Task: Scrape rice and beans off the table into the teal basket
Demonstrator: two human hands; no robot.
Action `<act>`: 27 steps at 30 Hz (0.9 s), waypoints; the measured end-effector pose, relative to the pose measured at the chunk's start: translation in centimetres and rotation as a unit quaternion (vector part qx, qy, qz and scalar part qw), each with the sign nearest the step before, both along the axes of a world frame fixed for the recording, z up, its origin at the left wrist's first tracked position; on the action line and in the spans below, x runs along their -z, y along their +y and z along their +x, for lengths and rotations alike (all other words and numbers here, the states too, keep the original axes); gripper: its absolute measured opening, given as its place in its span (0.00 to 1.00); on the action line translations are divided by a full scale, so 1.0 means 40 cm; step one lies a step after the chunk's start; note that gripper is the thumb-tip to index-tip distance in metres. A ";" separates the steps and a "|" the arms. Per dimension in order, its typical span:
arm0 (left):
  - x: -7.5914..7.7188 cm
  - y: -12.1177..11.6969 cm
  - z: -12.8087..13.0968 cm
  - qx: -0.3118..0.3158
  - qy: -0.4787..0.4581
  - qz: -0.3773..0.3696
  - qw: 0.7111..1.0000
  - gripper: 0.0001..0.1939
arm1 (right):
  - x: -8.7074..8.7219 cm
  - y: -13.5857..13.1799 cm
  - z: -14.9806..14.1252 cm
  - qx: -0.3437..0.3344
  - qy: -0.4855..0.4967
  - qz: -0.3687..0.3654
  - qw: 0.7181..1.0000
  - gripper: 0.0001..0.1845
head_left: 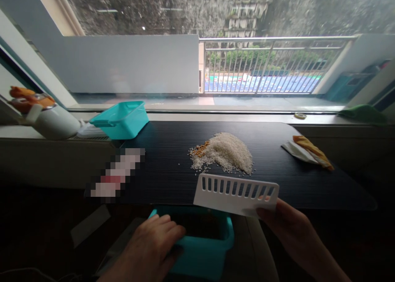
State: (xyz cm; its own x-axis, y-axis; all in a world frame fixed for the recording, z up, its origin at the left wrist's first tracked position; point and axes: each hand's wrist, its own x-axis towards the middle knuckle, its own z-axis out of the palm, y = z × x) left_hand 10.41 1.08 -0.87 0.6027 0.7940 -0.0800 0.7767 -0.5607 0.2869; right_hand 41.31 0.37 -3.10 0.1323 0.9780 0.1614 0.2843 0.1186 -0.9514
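Observation:
My right hand (285, 218) grips the right end of a white plastic slotted divider (228, 197), thumb in front and a fingertip showing through the slots. The divider is tilted at the table's front edge, just short of a heap of white rice (233, 150). Yellow kernels (202, 149) lie on the heap's left side. Below the table edge, my left hand (159, 236) is closed over the left rim of a teal plastic bin (200, 255). The inside of this bin is dark, so its contents cannot be made out.
The dark tabletop (166, 166) meets the window sill. Another teal bin (123, 121) stands at its back left, beside a white pot with an orange top (55, 117). A yellow-and-white packet (308, 152) lies at the right. A roll of tape (300, 115) rests on the sill.

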 end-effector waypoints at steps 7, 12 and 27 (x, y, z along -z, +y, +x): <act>0.004 0.000 0.004 0.022 -0.024 0.031 0.999 0.12 | 0.001 0.068 -0.074 0.068 -0.019 0.058 0.996 0.11; 0.053 0.000 -0.020 0.035 -0.079 0.084 0.993 0.15 | 0.006 0.131 -0.128 0.070 -0.024 0.054 0.996 0.12; 0.062 0.001 -0.032 0.028 -0.067 0.112 0.991 0.17 | -0.026 0.226 -0.044 0.101 -0.040 0.087 0.990 0.14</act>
